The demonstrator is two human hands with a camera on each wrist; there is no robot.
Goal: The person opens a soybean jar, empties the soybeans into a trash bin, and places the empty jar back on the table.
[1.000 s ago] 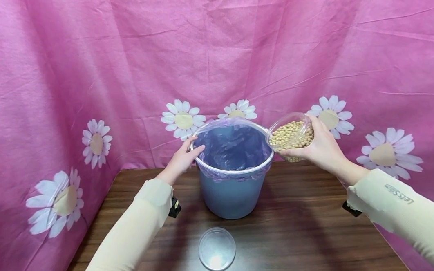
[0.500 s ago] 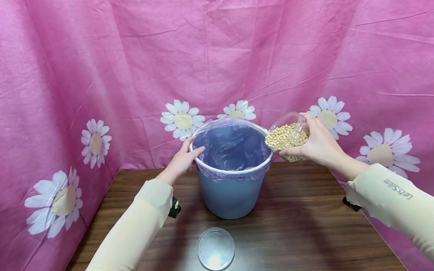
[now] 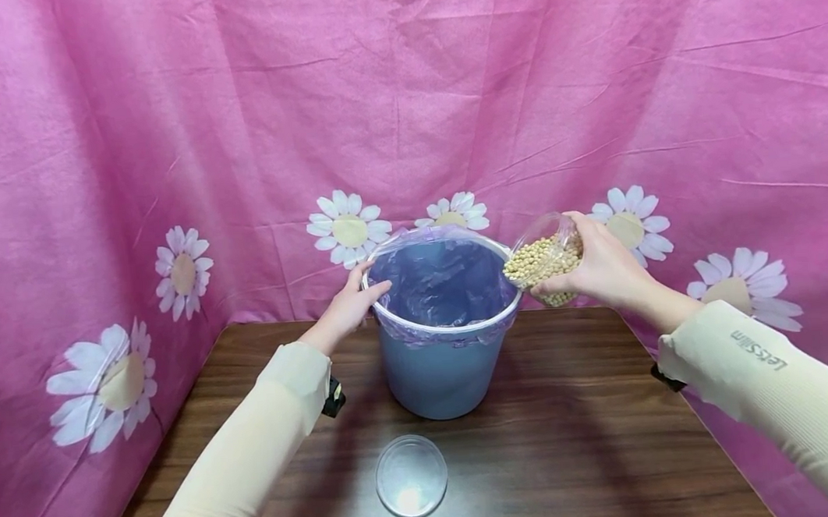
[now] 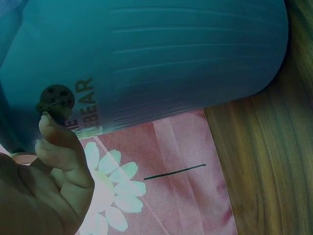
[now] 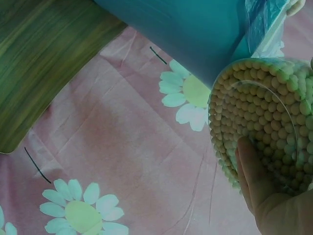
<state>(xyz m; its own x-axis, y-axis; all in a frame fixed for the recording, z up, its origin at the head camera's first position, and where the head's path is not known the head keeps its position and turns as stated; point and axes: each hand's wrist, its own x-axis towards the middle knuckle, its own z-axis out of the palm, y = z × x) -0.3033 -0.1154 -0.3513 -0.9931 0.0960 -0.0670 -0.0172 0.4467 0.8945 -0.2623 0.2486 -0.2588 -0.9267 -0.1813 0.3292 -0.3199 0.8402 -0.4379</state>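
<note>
A blue trash can (image 3: 443,374) stands upright, its white rim holding a translucent purple bag (image 3: 443,276) that lines the inside. My left hand (image 3: 346,305) grips the rim on the left, thumb over the inner side; in the left wrist view its fingers (image 4: 61,142) curl against the can's outer wall. At the right of the rim, my right hand (image 3: 600,268) holds a clear plastic jar (image 3: 542,232) tilted with its mouth toward the can. Pale yellow soybeans (image 3: 537,260) lie right up at the jar's lower lip. The right wrist view shows the bean-filled jar bottom (image 5: 264,112).
A round clear lid (image 3: 411,477) lies on the dark wooden table (image 3: 537,455) in front of the can. Behind and at both sides hangs a pink cloth (image 3: 391,96) printed with white daisies.
My right hand has shifted a little left and tipped the jar further toward the can, and the soybeans have slid to its lip. The left hand has stayed on the rim.
</note>
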